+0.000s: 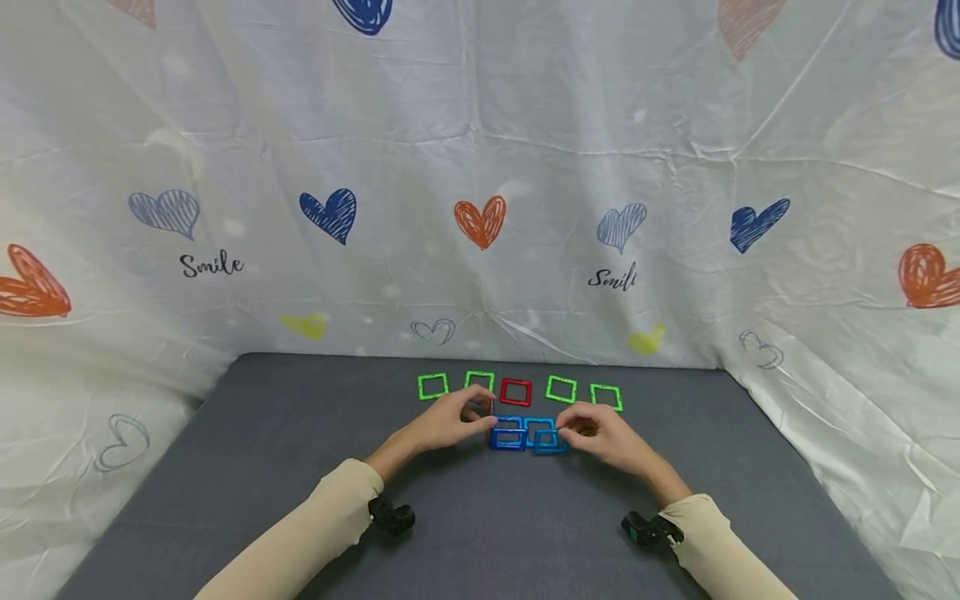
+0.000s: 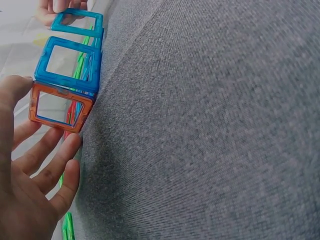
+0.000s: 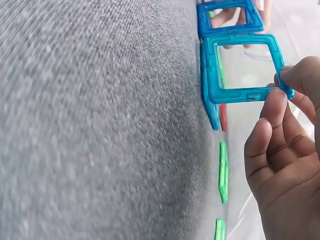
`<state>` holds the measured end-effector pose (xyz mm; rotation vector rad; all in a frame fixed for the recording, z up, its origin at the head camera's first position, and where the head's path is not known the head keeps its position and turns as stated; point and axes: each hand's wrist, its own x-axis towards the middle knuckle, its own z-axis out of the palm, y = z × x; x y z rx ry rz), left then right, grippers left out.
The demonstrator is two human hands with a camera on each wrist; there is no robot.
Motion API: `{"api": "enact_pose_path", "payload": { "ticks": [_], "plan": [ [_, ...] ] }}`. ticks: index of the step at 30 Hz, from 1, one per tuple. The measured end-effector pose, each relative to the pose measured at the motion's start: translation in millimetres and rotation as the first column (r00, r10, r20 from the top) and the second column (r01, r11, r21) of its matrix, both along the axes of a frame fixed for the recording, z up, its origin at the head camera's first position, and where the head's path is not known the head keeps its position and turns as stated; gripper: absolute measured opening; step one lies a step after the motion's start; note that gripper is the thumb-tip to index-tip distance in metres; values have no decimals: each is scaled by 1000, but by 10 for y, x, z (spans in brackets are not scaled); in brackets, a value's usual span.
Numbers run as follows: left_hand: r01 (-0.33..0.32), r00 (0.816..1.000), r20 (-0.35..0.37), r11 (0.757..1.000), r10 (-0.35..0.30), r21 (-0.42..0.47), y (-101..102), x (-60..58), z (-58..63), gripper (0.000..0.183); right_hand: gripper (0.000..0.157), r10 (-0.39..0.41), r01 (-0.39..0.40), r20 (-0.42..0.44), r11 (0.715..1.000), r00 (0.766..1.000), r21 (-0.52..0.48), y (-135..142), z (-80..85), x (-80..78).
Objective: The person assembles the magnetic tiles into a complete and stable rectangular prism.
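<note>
In the head view my left hand (image 1: 450, 419) is at the left side of a small group of blue square-framed tiles. Its thumb and fingers grip the edges of an orange square tile (image 2: 86, 111), which stands on edge against an upright blue tile (image 2: 44, 60). My right hand (image 1: 606, 435) pinches the outer corner of a light blue square tile (image 3: 240, 95) between thumb and fingertips. That tile stands beside the dark blue tile (image 1: 508, 447), in front of another light blue tile at the back. All the tiles are translucent frames with see-through middles.
Behind the group a red square tile (image 1: 516, 404) lies on the dark grey table (image 1: 480, 533). Green square tiles lie spread in a row with it, two on the left, like the leftmost green tile (image 1: 432, 397), and two on the right. A heart-printed white cloth (image 1: 480, 283) hangs behind.
</note>
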<state>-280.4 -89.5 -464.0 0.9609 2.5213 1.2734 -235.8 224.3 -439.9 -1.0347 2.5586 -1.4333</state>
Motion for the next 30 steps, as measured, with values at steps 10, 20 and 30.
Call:
{"api": "enact_pose_path", "payload": {
  "ticks": [10,20,30],
  "plan": [
    [-2,1000,-3,1000,2,-2,-6,5,-9,45,9,15,-15,12,1000,1000,-14,-78,30,36],
    [-5,1000,1,1000,5,6,-7,-4,-14,44,9,13,-13,17,1000,1000,-18,-92,28,27],
    [-2,1000,7,1000,2,5,-1,-13,-17,45,9,14,-14,23,1000,1000,-19,-94,27,26]
  ]
}}
